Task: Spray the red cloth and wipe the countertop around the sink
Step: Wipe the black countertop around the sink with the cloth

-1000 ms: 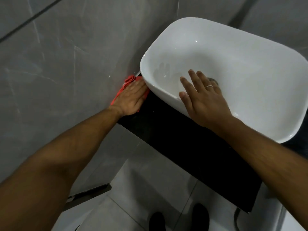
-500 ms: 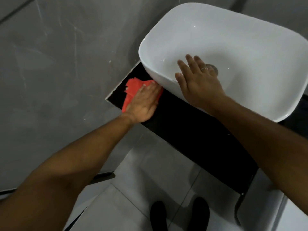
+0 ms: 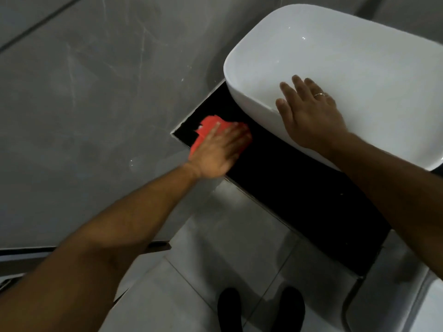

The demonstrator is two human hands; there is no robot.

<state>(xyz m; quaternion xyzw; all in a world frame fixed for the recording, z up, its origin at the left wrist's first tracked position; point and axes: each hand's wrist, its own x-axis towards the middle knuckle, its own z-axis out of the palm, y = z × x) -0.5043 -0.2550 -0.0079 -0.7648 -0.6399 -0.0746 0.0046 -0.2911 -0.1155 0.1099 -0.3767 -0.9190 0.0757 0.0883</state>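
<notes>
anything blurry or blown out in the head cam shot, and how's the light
Head view: dim, flat light; left hand and red cloth smeared by motion blur; right hand sharper; small glare specks on the white sink; black countertop crushed to near-featureless; wide-angle bending at edges.

Crumpled red cloth [image 3: 206,127] lies on black countertop [image 3: 299,188] beside white sink [image 3: 359,75].

No readable text, labels, brands, nos. or signs anywhere in view.
</notes>
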